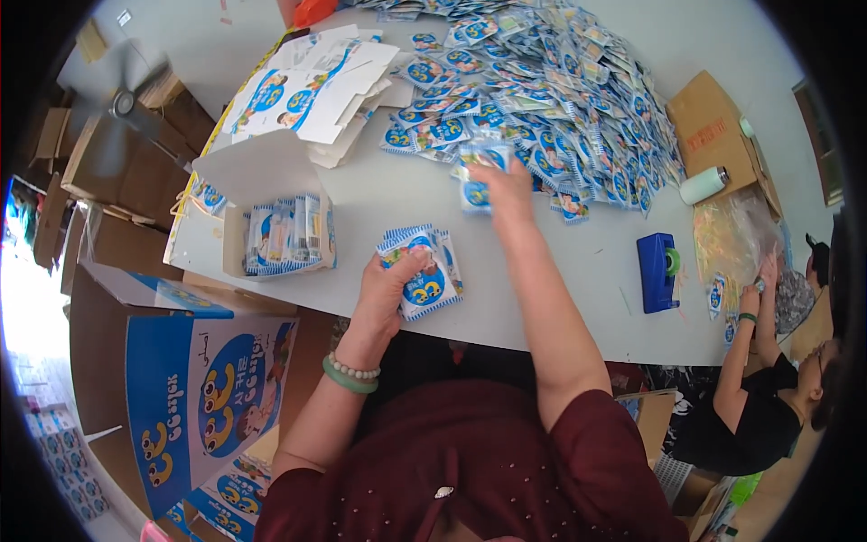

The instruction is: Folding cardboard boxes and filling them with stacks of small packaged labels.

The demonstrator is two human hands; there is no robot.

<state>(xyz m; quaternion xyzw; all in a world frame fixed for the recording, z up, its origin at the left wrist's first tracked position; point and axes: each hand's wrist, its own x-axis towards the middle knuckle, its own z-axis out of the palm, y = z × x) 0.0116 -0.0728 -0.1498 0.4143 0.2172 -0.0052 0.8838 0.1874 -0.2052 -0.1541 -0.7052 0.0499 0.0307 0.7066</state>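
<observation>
The left hand (390,291) presses down on a small stack of blue-and-white sachets (424,271) lying near the front edge of the white table (578,280). The right hand (502,185) reaches further in and grips a few sachets (476,176) at the near fringe of the big heap of sachets (551,90) that covers the far middle of the table. At the table's left edge an open carton (280,237) stands partly filled with upright sachets, and behind it lies a pile of flat unfolded cartons (312,86). A blue tape dispenser (657,271) sits toward the right edge, with a white bottle (703,185) lying beyond it. Another person's hand (768,271) works at the right edge.
</observation>
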